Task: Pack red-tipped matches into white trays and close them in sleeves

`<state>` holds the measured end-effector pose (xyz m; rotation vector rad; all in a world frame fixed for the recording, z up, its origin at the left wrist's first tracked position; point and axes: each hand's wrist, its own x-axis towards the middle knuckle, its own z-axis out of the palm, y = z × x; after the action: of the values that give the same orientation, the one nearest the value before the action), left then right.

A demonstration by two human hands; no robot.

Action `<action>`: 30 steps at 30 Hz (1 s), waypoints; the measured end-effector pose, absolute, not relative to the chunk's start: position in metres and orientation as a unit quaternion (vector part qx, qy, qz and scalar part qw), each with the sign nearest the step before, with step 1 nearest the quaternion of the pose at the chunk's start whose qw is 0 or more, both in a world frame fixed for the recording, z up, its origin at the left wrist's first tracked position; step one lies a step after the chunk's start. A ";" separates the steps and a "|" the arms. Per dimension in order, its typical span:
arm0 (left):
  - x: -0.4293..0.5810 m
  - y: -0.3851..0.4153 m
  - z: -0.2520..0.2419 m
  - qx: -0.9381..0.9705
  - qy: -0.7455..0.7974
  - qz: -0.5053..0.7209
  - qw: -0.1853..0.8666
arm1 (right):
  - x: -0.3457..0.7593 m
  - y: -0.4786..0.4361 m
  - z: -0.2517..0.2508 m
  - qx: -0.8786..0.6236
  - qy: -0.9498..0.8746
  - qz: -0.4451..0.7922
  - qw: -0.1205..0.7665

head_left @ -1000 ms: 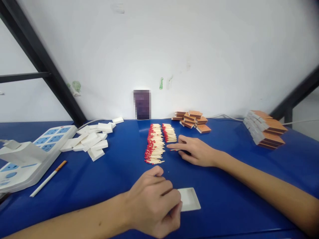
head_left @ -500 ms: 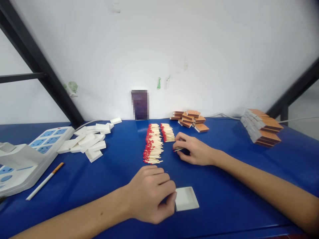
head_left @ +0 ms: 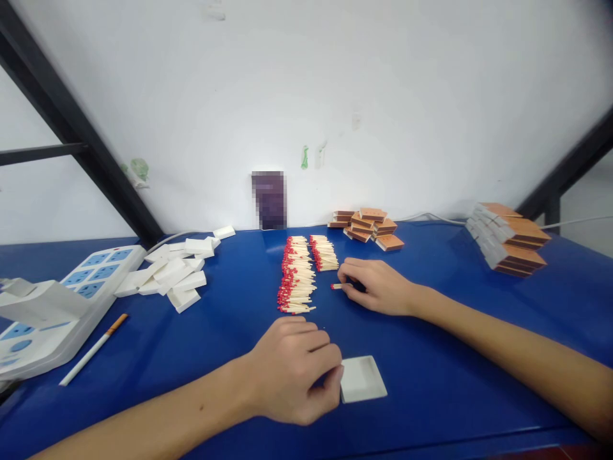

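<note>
My left hand is closed, thumb and curled fingers at the left edge of a shallow white matchbox tray that lies flat with its open side up. Nothing shows inside the tray. Farther off, my right hand pinches matches close to the blue table; their red heads point left, and the fingers hide how many there are. Left of it lie a long row of red-headed matches and a shorter row, both with heads to the left.
White matchbox trays lie heaped at left, by a power strip and a cigarette. Orange-brown matchboxes are piled near the wall; more are stacked at far right. A pixelated dark rectangle stands against the wall.
The matches at my right fingertips now lie more level and closer together. My left hand stays at the tray. The whole view has shifted slightly.
</note>
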<state>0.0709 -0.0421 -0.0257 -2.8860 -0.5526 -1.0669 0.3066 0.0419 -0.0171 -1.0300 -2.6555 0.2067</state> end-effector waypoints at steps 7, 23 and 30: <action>0.071 -0.041 -0.027 -0.926 -0.178 -0.334 0.003 | 0.306 0.042 -0.022 -0.355 -0.912 0.098 0.183; 0.071 -0.042 -0.027 -0.920 -0.203 -0.335 0.008 | 0.306 0.043 -0.019 -0.377 -0.911 0.068 0.151; 0.071 -0.041 -0.027 -0.920 -0.198 -0.338 0.010 | 0.306 0.043 -0.020 -0.373 -0.912 0.070 0.157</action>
<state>0.0712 -0.0413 -0.0270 -2.8713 -0.6165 -1.0561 0.3063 0.0427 -0.0202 -1.0664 -2.6101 0.1995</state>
